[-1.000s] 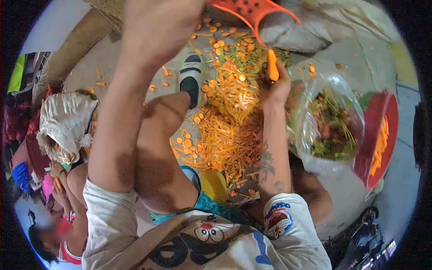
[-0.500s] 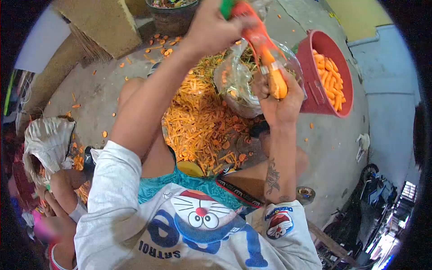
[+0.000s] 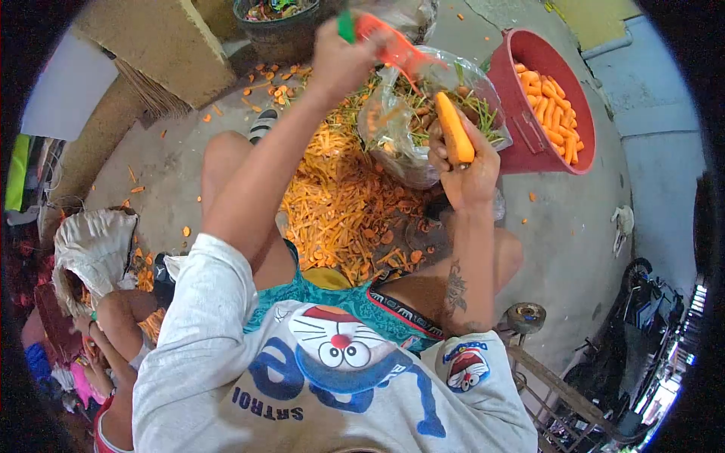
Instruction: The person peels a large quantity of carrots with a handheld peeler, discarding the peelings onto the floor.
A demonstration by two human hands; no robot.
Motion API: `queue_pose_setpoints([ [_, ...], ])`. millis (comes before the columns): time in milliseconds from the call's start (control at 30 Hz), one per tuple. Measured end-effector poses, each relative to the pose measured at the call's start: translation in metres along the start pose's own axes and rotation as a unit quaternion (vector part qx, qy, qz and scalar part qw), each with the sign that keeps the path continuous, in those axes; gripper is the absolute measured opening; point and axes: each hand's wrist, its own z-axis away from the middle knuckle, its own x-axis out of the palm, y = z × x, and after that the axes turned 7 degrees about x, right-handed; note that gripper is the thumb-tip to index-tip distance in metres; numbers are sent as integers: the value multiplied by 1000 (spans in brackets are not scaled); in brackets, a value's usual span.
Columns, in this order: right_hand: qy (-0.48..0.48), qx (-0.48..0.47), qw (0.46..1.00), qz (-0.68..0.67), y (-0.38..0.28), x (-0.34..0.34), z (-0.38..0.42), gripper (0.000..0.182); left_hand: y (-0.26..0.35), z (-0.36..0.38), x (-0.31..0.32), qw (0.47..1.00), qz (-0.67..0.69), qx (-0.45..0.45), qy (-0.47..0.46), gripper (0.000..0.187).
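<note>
My left hand (image 3: 340, 64) grips a red-orange peeler (image 3: 396, 49) with a green part, blurred by motion. The peeler is up and to the left of the carrot, apart from it. In my right hand (image 3: 472, 177) a peeled carrot (image 3: 453, 128) stands tilted, its thick end down by the palm. Behind that hand sits a clear plastic bag (image 3: 389, 147) with green stems and scraps. A heap of orange peelings (image 3: 328, 204) covers the floor between my legs. To the right, a red tub (image 3: 510, 113) leans, holding many peeled carrots (image 3: 555, 113).
A dark bucket (image 3: 276, 38) of scraps stands at the back beside a tan block (image 3: 162, 41). Another person (image 3: 113, 362) sits at lower left near a white sack (image 3: 94, 245). At right are a small wheel on a metal frame (image 3: 526, 317) and a motorbike (image 3: 642, 325).
The peeler has come off the carrot and moved up and left with my left hand. My right hand still holds the carrot, now more fully visible.
</note>
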Motion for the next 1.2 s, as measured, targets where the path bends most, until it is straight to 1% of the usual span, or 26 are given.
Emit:
queue_pose_setpoints([
  [33, 117, -27, 993, 11, 4, 16, -1, 45, 12, 17, 12, 1000, -1, 0, -2, 15],
  [67, 232, -51, 971, 22, 7, 29, -1, 46, 27, 39, 24, 993, 37, 72, -84, 16],
  [100, 232, -50, 971, 23, 6, 39, -1, 46, 34, 49, 31, 973, 75, 145, -161, 16],
  [200, 253, -58, 966, 14, 7, 39, 10, 44, 14, 21, 8, 986, -37, 94, -132, 18],
  [267, 35, 3, 999, 29, 3, 0, 11, 41, 7, 6, 0, 993, 6, 81, -84, 19],
  [333, -6, 12, 1000, 11, 5, -13, 5, 41, 10, 7, -1, 999, 22, 8, -24, 20],
  [400, 106, -29, 994, 16, 10, -10, 4, 43, 23, 34, 18, 999, -4, 23, -43, 21],
  [433, 108, -29, 994, 17, 11, 10, 5, 43, 33, 46, 24, 987, 0, 129, -98, 21],
  [467, 195, -52, 979, 19, 10, 30, 5, 42, 39, 51, 28, 961, 6, 230, -151, 21],
  [500, 242, -59, 968, 20, 10, 30, 9, 42, 40, 43, 23, 974, 51, 142, -169, 21],
  [533, 289, -66, 955, 21, 11, 30, 13, 42, 31, 34, 18, 975, 53, 135, -168, 21],
  [600, 34, -15, 996, 79, 4, -1, 19, 42, 6, 0, 1, 996, -24, 79, -37, 22],
  [633, 8, 1, 1000, 9, 4, -4, 18, 43, 1, -6, -12, 999, 5, 12, -41, 24],
  [667, 4, -2, 1000, 9, 5, -4, 18, 43, -5, 1, -9, 999, 3, 17, -40, 24],
  [733, 94, -21, 995, 2, 5, 1, 18, 45, 26, 36, 18, 993, 64, 43, -87, 25],
  [767, 297, -44, 954, 9, 6, 36, 10, 46, 29, 51, 27, 979, 21, 146, -141, 26],
  [800, 298, -44, 953, 9, 7, 33, 10, 46, 33, 49, 26, 979, 22, 145, -142, 26],
  [867, 246, -52, 967, 28, 11, 18, 16, 46, 44, 47, 21, 982, 44, 45, -179, 26],
  [900, 73, -27, 996, 42, 11, -17, 20, 46, 20, 30, 19, 988, 5, 124, -95, 24],
  [1000, -4, 12, 1000, -13, 4, -15, 21, 44, -2, 4, -4, 999, 35, 35, -20, 24],
  [1033, -8, 9, 1000, -12, 4, -11, 18, 44, 10, 13, -1, 999, -29, 22, -34, 22],
  [1067, 87, -17, 996, 18, 7, -7, 16, 45, 20, 28, 9, 999, -29, 25, -34, 22],
  [1100, 184, -41, 981, 46, 12, -3, 16, 46, 35, 48, 22, 990, -3, 117, -80, 20],
  [1133, 186, -41, 981, 46, 14, 5, 14, 46, 43, 60, 30, 970, 23, 207, -124, 19],
  [1167, 231, -60, 970, 55, 14, 14, 13, 46, 47, 60, 27, 954, -47, 267, -129, 16],
  [1200, 256, -64, 963, 61, 16, 13, 16, 46, 39, 55, 24, 956, -45, 261, -129, 16],
])
